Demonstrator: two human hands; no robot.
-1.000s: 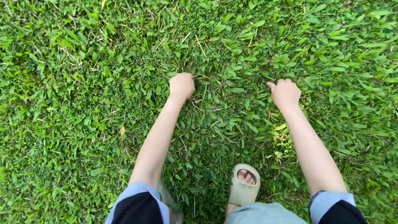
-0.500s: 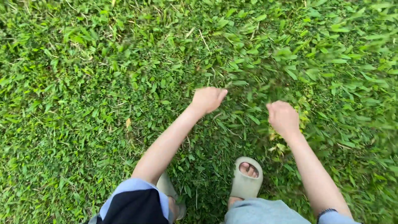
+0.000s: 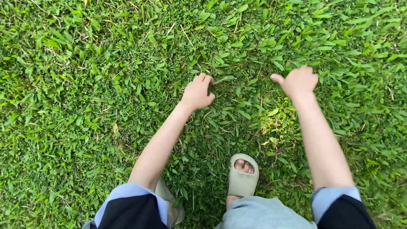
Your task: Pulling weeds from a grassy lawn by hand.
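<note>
Green grass (image 3: 106,85) spreads under both hands: left hand (image 3: 197,92) fingers curled into blades, right hand (image 3: 299,82) loosely clenched.

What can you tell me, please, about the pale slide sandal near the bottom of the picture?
The pale grey-green, rubbery-looking slide sandal has one broad strap and an open front where toes show. It is worn on a foot, pointing up the frame, planted flat on the green grass, between the person's two forearms. Its heel end is hidden behind grey cloth.

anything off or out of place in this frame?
Nothing stands out. Both hands are down at the grass: the left hand touches the blades, the right hand is curled just above them. One yellowed leaf lies left of the left arm; a pale slide sandal sits flat.
</note>
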